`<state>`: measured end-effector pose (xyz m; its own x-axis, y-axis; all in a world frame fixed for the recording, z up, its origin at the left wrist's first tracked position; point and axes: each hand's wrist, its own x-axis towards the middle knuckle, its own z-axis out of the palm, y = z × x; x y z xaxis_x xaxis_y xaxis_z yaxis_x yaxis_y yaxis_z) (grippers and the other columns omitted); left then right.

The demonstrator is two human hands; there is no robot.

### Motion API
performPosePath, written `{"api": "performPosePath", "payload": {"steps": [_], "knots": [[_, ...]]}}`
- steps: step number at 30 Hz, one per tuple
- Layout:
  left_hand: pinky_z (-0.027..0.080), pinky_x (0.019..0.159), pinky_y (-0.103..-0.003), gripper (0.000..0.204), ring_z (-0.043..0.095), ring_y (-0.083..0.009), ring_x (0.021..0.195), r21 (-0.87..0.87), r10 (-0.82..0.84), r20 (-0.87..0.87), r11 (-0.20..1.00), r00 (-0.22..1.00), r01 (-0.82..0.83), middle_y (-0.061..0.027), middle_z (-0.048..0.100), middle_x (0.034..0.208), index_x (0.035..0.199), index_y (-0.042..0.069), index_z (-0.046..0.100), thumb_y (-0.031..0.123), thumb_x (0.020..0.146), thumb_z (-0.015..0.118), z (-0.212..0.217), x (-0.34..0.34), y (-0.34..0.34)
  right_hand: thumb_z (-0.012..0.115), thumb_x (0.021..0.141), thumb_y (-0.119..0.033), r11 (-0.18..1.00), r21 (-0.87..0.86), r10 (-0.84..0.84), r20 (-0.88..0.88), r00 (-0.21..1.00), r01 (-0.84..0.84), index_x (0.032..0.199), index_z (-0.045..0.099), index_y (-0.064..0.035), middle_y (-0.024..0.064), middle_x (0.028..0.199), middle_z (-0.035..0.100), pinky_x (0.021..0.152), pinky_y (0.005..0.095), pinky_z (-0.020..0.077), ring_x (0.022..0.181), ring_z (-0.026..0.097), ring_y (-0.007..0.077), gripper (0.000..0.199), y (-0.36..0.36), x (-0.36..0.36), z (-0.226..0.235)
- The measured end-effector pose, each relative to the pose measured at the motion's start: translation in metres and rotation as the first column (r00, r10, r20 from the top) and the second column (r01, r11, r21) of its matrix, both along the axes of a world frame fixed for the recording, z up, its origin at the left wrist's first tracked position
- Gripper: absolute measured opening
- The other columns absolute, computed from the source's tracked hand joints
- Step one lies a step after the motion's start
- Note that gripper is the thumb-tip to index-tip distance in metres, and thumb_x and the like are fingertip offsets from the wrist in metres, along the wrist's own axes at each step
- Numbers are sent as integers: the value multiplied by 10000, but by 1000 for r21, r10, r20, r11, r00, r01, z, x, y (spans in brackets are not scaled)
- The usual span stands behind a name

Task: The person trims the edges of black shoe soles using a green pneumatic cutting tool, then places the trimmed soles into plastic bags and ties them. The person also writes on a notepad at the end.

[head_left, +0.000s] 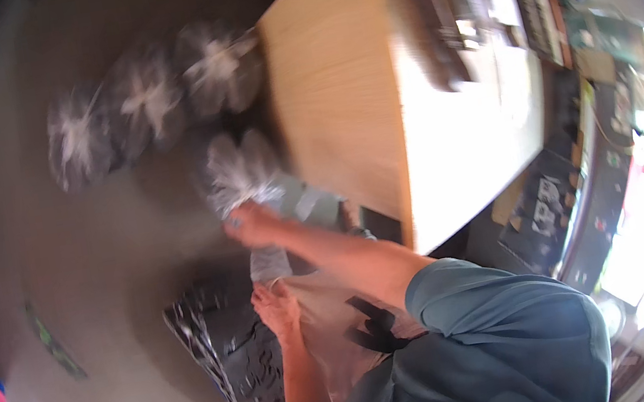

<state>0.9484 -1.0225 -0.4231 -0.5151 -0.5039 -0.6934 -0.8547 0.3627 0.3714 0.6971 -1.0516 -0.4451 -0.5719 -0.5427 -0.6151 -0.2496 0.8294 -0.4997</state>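
My right hand (254, 224) is closed around the gathered neck of a clear plastic bag (237, 172), which bulges with something dark beyond my fingers. A whitish, see-through strip (268, 266), apparently plastic, runs from that hand to my left hand (277, 307). My left fingers are bent round its near end, close to my beige apron (327, 310). What fills the bag cannot be made out through the shine and blur.
Three more tied clear bags (148, 102) stand in a row on the grey floor (98, 278). A wooden-sided table (333, 81) rises to the right. A black plastic-wrapped bundle (231, 346) lies near my left forearm. Cluttered shelving (546, 203) stands farther right.
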Motion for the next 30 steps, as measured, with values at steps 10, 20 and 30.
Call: {"api": "performPosePath", "payload": {"steps": [10,20,30], "knots": [[570,966,-420,378,724,-303,1106,187,330,-479,944,814,-273,-224,732,1238,1256,-69,688,262,1078,650,3,-50,-71,666,923,-99,730,-680,39,-58,998,-68,1108,699,-11,189,957,719,809,469,589,910,716,373,207,113,0,275],[548,959,-484,299,661,-409,1139,-167,-364,-887,827,285,536,-203,685,1241,1254,-15,665,-40,955,655,302,-364,129,761,918,-24,694,-704,-380,-180,907,152,1091,732,5,165,1002,752,800,412,613,928,748,349,179,365,-160,361],[289,1261,-583,638,343,-430,1549,-757,-828,-393,539,401,370,-213,393,1655,1541,83,526,399,1005,670,239,-563,266,805,917,-178,809,-567,-540,-618,571,151,1331,649,-41,200,1296,656,952,432,583,1148,677,361,463,583,-407,328]]}}
